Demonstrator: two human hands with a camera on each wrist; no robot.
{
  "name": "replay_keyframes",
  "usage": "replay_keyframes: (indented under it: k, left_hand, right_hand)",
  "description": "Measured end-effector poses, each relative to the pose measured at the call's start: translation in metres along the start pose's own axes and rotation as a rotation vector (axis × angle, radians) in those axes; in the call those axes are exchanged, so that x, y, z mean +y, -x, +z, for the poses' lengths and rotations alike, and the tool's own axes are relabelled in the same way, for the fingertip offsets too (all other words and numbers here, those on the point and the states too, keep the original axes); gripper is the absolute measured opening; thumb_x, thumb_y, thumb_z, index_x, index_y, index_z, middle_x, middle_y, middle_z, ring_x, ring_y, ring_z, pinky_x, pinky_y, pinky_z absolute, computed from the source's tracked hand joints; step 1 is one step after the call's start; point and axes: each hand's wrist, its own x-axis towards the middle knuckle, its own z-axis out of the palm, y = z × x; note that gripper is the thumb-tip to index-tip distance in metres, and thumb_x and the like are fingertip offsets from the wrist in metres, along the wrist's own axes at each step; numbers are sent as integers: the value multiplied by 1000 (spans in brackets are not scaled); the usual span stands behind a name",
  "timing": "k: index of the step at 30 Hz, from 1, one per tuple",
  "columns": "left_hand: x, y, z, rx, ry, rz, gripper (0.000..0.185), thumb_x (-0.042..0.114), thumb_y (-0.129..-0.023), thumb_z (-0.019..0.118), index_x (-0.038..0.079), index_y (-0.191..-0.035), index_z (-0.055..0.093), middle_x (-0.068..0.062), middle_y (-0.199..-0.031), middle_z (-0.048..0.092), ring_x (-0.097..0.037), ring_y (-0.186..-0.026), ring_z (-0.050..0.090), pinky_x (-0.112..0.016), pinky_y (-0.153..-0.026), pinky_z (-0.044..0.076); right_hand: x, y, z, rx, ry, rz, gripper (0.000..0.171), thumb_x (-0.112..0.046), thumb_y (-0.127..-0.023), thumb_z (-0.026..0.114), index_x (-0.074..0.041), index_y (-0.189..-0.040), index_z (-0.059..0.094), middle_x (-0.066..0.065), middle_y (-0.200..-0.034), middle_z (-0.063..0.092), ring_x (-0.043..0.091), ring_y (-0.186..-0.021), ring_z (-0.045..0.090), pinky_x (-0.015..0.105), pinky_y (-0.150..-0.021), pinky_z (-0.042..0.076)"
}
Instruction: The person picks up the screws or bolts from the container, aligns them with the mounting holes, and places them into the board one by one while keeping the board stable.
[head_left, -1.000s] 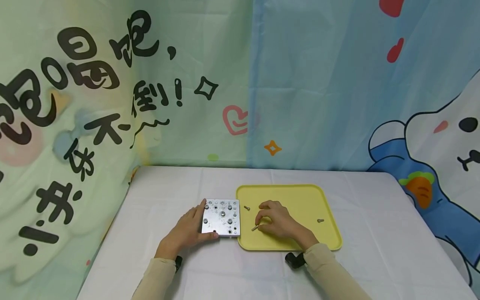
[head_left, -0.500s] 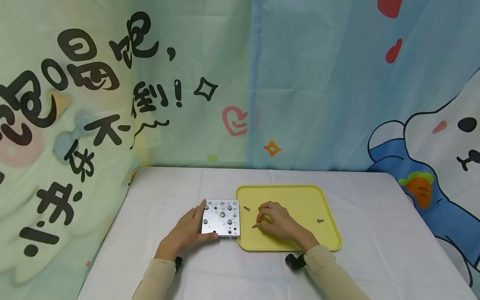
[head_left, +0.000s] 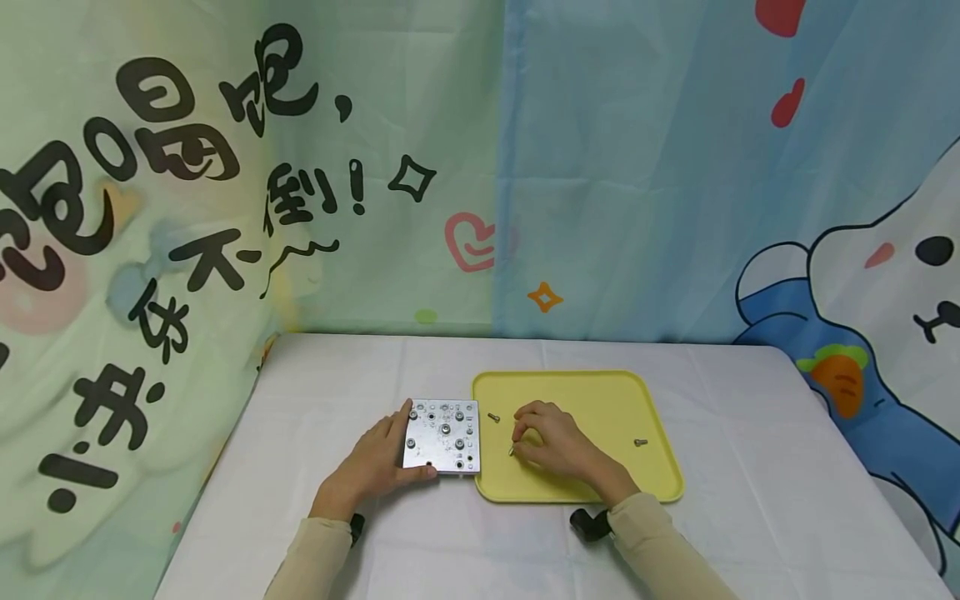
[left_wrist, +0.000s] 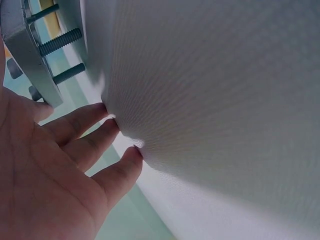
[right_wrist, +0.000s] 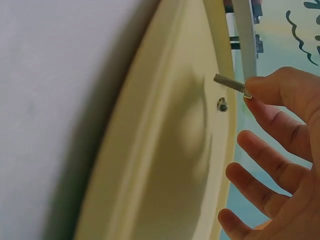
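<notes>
Layout: plate [head_left: 442, 436] left, tray [head_left: 600, 392] right, both on the table [head_left: 337, 383].
Left hand [head_left: 369, 467] lies at the plate's left edge. Right hand [head_left: 551, 442] lies in the tray, pinching a screw [head_left: 511, 451]; two loose screws [head_left: 492, 417] lie either side of it.

A white tablecloth [head_left: 322, 400] lies before cartoon backdrop curtains [head_left: 637, 167], seemingly printed fabric.

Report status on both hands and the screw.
Left hand steadies square metal plate. Right hand pinches small silver screw above yellow plastic tray. Nothing in the way.
</notes>
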Motion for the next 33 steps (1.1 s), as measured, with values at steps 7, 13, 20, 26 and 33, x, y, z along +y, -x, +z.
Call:
replay_keyframes:
  k: [7, 13, 20, 26, 33]
  left_hand:
    - [0, 0, 0, 4, -1, 6, 114, 57, -79, 80, 4, -159, 18, -27, -147, 41, -45, -134, 41, -53, -111, 35]
    - [0, 0, 0, 9, -2, 14, 113, 55, -79, 80, 4, -159, 18, -28, -146, 42, -45, -134, 42, -53, -111, 35]
    - [0, 0, 0, 5, -6, 8, 113, 56, -80, 80, 4, -159, 18, -28, -147, 41, -45, -134, 41, -53, -111, 35]
    - [-1, -1, 0, 8, -2, 14, 113, 57, -80, 79, 4, -159, 18, -28, -147, 42, -45, -134, 41, -53, -111, 35]
    - [-1, 0, -1, -1, 7, 16, 114, 58, -80, 78, 4, -160, 17, -27, -149, 39, -45, -136, 40, -53, -111, 35]
  right_hand:
    - [-11, -4, -5, 20, 4, -41, 9, -11, -83, 74, -18, -83, 69, 12, -117, 63, 35, -109, 57, 61, -89, 44]
    - [-25, -9, -8, 40, 16, -113, 12, -10, -83, 76, -19, -82, 68, 13, -117, 64, 34, -109, 58, 60, -89, 45]
    - [-40, -16, -7, 35, 12, -173, 8, -10, -83, 73, -17, -82, 69, 12, -117, 65, 33, -110, 58, 59, -92, 44]
    - [-50, -23, -1, 28, 6, -221, 6, -12, -82, 74, -15, -82, 69, 12, -116, 65, 31, -110, 58, 53, -91, 46]
    - [-60, -29, 8, -7, -17, -244, 3, -14, -84, 70, -15, -82, 68, 11, -116, 65, 30, -112, 58, 51, -94, 46]
